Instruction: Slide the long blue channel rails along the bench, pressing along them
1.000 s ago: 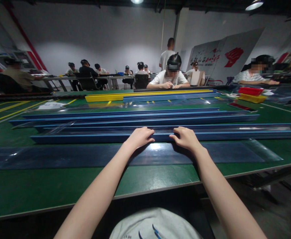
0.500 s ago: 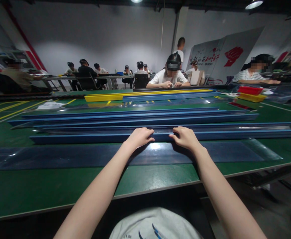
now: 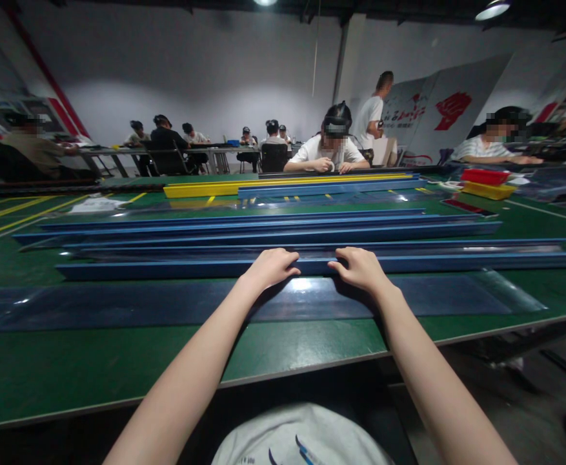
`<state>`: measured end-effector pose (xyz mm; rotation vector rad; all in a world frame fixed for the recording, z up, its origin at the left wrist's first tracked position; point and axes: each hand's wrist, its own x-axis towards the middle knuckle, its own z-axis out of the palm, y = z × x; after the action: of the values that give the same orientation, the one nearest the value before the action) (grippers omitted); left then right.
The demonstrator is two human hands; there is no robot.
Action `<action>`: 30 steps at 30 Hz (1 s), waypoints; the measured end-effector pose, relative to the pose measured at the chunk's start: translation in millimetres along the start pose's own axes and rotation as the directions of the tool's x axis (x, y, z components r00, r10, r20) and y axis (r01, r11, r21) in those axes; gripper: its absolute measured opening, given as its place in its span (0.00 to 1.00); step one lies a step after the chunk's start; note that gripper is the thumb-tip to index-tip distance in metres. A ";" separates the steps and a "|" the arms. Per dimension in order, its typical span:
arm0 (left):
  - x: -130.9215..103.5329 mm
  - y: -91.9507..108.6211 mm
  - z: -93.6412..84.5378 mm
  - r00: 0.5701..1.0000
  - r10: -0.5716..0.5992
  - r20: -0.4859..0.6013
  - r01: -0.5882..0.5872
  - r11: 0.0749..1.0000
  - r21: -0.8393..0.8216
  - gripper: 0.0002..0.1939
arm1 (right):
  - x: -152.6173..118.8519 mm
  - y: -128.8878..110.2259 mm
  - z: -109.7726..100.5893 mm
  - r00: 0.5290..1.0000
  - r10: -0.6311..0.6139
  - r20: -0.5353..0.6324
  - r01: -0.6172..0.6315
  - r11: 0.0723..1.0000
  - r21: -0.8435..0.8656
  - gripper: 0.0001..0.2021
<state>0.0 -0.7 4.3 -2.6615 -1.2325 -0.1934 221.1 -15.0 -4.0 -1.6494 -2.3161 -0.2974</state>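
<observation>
A long blue channel strip (image 3: 457,262) lies across the green table, its near wall facing me. My left hand (image 3: 275,263) grips that wall near the middle, thumb on the near side and fingers curled over the top edge. A short way to the right, my right hand (image 3: 357,263) grips the same wall in the same manner; its fingertips are hidden inside the channel. Under my wrists, on the near side, a flat clear plastic sheet (image 3: 142,303) lies on the table, with a bright reflection between my hands.
Behind the gripped strip lie more blue channel strips (image 3: 312,234) and a yellow strip (image 3: 200,190). Red (image 3: 485,176) and yellow (image 3: 488,190) trays stand at the right, near a phone-like flat object (image 3: 466,207). A co-worker (image 3: 333,145) sits opposite; others sit farther back.
My hands keep their place on the blue channel strip. In the background, a standing person has moved to the right. The co-worker opposite has shifted their hands slightly.
</observation>
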 end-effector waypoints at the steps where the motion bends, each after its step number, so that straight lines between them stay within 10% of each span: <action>1: 0.1 0.1 -0.4 1.000 0.000 0.001 0.000 1.000 0.001 0.11 | -0.1 -0.2 -0.4 1.000 -0.001 0.000 0.001 1.000 0.004 0.14; 30: -1.5 1.1 -0.7 0.999 -0.021 -0.049 0.021 1.000 0.001 0.12 | 0.3 0.3 5.2 0.993 -0.065 -0.101 0.081 0.983 0.165 0.13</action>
<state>-0.1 -2.7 4.5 -2.6271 -1.2453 -0.2593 220.7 -13.0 -8.8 -1.4408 -2.2668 -0.1844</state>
